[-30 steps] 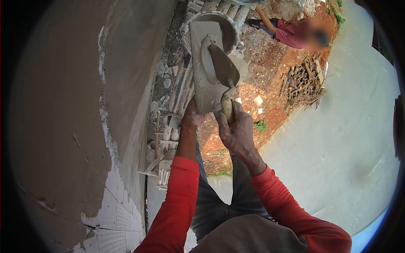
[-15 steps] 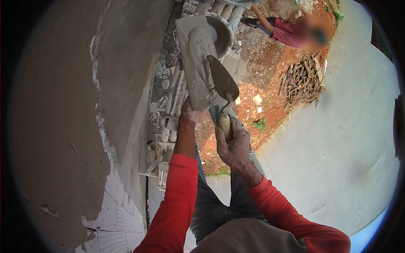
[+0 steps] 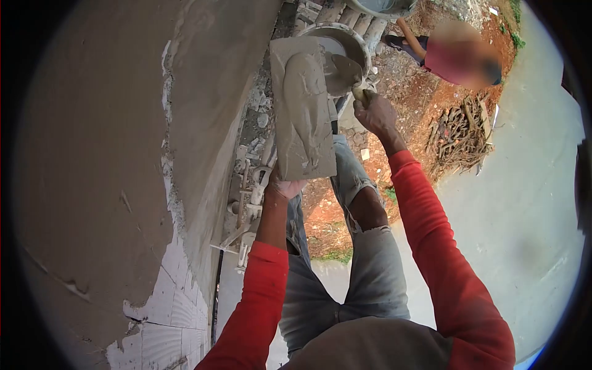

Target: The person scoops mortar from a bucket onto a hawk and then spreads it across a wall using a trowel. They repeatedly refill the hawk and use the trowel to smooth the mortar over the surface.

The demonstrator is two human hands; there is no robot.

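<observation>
My left hand [image 3: 287, 185] is closed under the near end of a plasterer's hawk [image 3: 327, 161], a long flat board; its grip below is hidden. A thick mound of wet mortar [image 3: 303, 98] lies along the board. In my right hand [image 3: 377, 115] is the handle of a trowel [image 3: 343, 75], fingers wrapped round it. The trowel's blade is over the near side of a mortar bucket [image 3: 366, 52], just right of the hawk. Grey wet mix shows inside the bucket, partly hidden by the board.
A partly plastered wall [image 3: 92, 154] rises on the left, with bare white blocks [image 3: 166, 333] low down. Poles [image 3: 331, 11] form a platform under the bucket; another bucket [image 3: 394, 13] stands beyond. A person in a dark red shirt [image 3: 447, 58] is below, near a pile of sticks [image 3: 459, 135].
My right hand has moved forward and right, taking the trowel from the hawk's edge to the bucket. The hawk now lies flatter, its mortar facing up.
</observation>
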